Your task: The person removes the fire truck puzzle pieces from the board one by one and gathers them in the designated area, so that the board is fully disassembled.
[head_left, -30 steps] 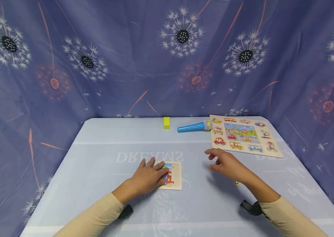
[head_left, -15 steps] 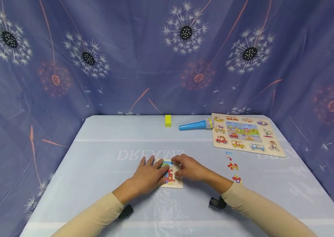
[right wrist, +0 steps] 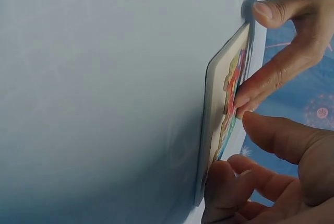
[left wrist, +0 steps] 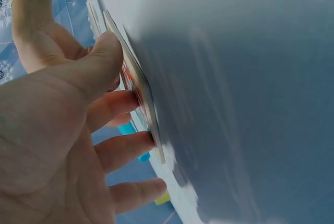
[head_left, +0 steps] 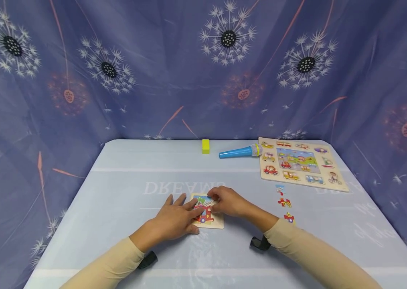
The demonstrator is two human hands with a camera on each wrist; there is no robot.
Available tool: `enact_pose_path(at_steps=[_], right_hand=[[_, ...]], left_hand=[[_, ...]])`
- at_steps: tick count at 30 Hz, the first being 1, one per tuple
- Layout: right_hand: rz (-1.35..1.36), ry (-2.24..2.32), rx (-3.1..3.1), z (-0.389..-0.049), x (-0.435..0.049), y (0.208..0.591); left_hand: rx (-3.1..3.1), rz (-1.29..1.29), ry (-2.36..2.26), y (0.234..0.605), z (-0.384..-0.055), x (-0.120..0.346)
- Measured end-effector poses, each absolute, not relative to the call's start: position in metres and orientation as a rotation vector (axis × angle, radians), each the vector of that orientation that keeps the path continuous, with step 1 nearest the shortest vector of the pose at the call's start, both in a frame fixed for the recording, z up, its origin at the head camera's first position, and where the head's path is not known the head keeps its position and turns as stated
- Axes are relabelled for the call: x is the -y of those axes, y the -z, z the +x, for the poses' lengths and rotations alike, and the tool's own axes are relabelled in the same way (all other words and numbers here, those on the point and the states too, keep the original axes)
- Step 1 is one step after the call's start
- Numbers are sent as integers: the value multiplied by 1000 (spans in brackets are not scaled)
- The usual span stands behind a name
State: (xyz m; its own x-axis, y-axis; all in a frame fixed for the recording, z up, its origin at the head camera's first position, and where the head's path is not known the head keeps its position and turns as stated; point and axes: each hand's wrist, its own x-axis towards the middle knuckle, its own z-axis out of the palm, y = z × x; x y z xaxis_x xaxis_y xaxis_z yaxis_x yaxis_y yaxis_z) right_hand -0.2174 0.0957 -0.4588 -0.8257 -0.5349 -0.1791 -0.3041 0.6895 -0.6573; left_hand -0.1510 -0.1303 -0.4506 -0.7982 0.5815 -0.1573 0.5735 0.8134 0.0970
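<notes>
A small wooden puzzle board with a red vehicle picture lies on the table, its right part showing bare wood. My left hand rests at its left side, fingers extended over the picture and thumb near the front edge. In the left wrist view, fingertips touch the board. Over the upper right part is my right hand, fingers bent. The right wrist view shows its thumb and index finger apart, the index finger at the board's edge; no piece shows between them.
Loose puzzle pieces lie in a column right of the board. Behind them is a larger wooden vehicle puzzle. A blue toy microphone and a yellow block lie at the back. A patterned curtain encloses the table.
My right hand has come left from beside the loose pieces to the board, uncovering them. My left hand has shifted slightly left, its thumb down toward the front edge, showing more of the picture.
</notes>
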Motion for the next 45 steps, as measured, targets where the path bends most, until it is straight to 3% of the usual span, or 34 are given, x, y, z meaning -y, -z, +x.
enact_pose_path(at_steps=[19, 32, 38, 45], right_hand=[[-714, 851, -2600, -227, -90, 461], [-1013, 709, -2642, -238, -98, 459], [-1023, 683, -2697, -237, -100, 459], [-973, 886, -2658, -239, -138, 455]], left_hand=[[-2840, 928, -13, 445, -153, 129], [-2830, 943, -42, 446, -156, 129], [-2829, 942, -32, 447, -156, 128], [-2829, 943, -30, 446, -150, 129]])
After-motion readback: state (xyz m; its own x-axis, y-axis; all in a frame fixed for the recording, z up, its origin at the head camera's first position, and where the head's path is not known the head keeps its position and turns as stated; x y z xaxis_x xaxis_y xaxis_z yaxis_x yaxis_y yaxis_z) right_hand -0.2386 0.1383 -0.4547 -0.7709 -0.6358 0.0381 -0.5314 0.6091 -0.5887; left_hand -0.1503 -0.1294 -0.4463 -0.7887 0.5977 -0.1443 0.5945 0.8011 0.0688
